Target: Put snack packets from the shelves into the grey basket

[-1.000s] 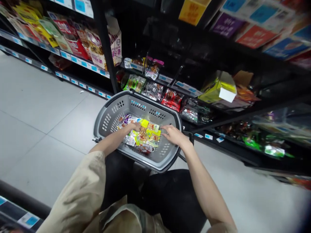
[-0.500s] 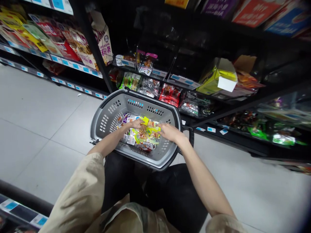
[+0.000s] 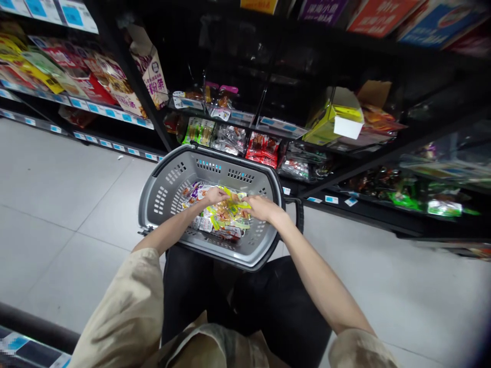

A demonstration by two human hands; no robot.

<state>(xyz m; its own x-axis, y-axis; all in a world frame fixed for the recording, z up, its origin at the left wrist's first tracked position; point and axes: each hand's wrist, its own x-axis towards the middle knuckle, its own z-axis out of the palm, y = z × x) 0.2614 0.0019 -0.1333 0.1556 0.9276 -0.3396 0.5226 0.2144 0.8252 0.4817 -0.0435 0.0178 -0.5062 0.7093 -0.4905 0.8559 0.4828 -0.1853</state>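
Observation:
A grey shopping basket (image 3: pixel 148 204) with slotted walls sits in front of my knees. Several small snack packets (image 3: pixel 226 230) in clear, white and yellow wrappers lie heaped on its bottom. Inside the basket, my left hand (image 3: pixel 215 195) pinches a yellow-edged snack packet (image 3: pixel 233 205) on top of the heap. From the other side my right hand (image 3: pixel 261 207) has its fingers closed on the right end of yellow wrapping there. The fingertips partly cover the wrappers, so whether both hold the same packet is hard to see.
A dark store shelf (image 3: pixel 284 128) stands just beyond the basket, with red snack bags (image 3: pixel 262 149) and an opened yellow-green box (image 3: pixel 332 115) on it. Bagged goods (image 3: pixel 103 82) fill the left shelves. Pale floor tiles (image 3: pixel 49 204) surround me.
The view has shifted slightly, so the shelves appear farther left. My left hand has lifted a little and pinches the yellow wrapping; the right hand stays at its right end.

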